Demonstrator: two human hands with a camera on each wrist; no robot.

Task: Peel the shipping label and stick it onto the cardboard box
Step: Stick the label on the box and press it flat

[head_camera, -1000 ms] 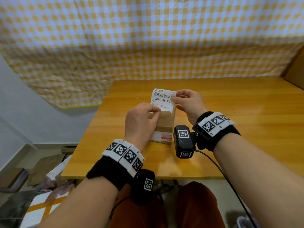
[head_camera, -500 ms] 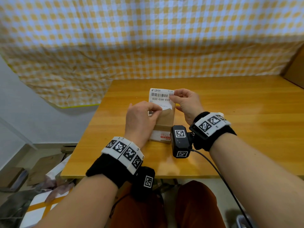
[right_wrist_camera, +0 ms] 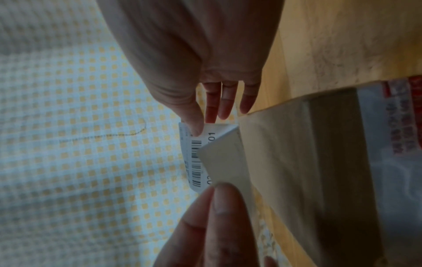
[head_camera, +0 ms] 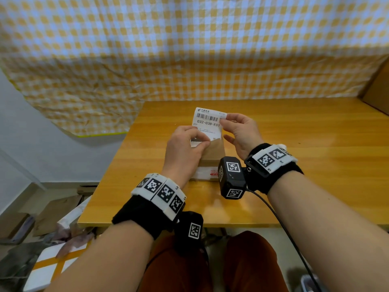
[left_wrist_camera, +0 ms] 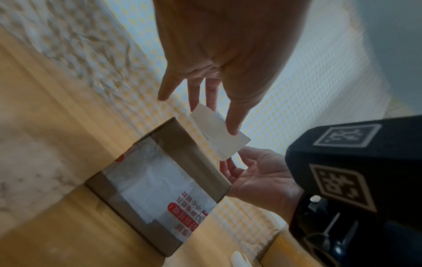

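Note:
I hold a white shipping label (head_camera: 208, 121) with a barcode upright over the small brown cardboard box (head_camera: 212, 153), which lies on the wooden table (head_camera: 305, 186). My right hand (head_camera: 224, 121) pinches the label's top right corner between thumb and forefinger (right_wrist_camera: 203, 124). My left hand (head_camera: 200, 142) pinches the sheet's lower left part, hiding it. In the right wrist view a blank flap (right_wrist_camera: 226, 162) folds away across the printed label (right_wrist_camera: 195, 162), beside the box (right_wrist_camera: 308, 162). The left wrist view shows the sheet's blank back (left_wrist_camera: 219, 139) under my thumb, above the taped box (left_wrist_camera: 160, 173).
A yellow checked cloth (head_camera: 189, 49) hangs behind the table. A brown cardboard piece (head_camera: 379, 89) leans at the far right edge. Cardboard and paper scraps (head_camera: 52, 228) lie on the floor to the left. Bare tabletop stretches to the right of the box.
The label now stands a little higher above the box and shows more of its printed face. My right hand's pinch has shifted to the top right corner.

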